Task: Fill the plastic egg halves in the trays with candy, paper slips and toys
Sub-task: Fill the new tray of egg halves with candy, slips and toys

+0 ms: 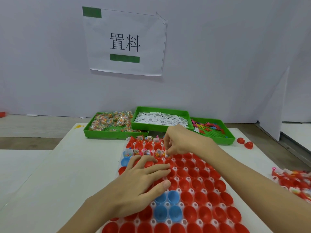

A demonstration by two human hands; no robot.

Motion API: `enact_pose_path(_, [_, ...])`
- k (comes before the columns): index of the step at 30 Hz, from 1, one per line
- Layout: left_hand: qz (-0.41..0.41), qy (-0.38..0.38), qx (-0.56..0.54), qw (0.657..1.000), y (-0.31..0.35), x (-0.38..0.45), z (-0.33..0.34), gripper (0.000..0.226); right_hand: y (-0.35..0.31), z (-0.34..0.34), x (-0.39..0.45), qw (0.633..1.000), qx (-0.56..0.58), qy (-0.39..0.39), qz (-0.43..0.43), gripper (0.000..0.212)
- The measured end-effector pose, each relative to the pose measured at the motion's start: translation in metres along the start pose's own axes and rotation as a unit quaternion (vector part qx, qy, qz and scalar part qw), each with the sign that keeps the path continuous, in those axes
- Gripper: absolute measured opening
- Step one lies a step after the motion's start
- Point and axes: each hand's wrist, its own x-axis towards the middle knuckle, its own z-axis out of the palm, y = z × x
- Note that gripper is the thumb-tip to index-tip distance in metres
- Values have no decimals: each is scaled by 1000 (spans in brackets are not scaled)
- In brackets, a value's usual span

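A white egg tray (170, 221) full of red egg halves (196, 198) and a few blue egg halves (173, 195) lies in front of me. Several halves in the far rows (148, 140) hold candy, slips and toys. My left hand (143, 180) rests flat on the tray, fingers spread over empty red halves. My right hand (178, 142) hovers over the second far row, fingertips pinched on a small white paper slip (167, 153) just above a red half.
Three green bins stand at the back: candy packets (109, 121), paper slips (161, 119), and coloured toys (212, 127). Two loose red halves (244, 142) lie at the right. Another tray of filled eggs (296, 182) sits at the right edge. A paper sign (124, 41) hangs on the wall.
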Motion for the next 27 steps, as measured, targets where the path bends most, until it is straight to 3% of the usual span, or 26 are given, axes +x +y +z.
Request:
enact_pose_path(5, [0,3,7,1000,0,0,1,73,-17,-6,13,994,-95,-46,14,14])
enact_pose_path(10, [1,2,1,1000,0,-1,1,77,-20,-5,18,991,-104,-77,31,18])
enact_pose_path(22, [3,0,11,1000,-1,0,1,79,14,-13,1,991,91,-94,7,20])
enact_pose_path(27, [10,1,18,1000,1,-2,1,76,25,-15,-13,992,126,1,-8,15])
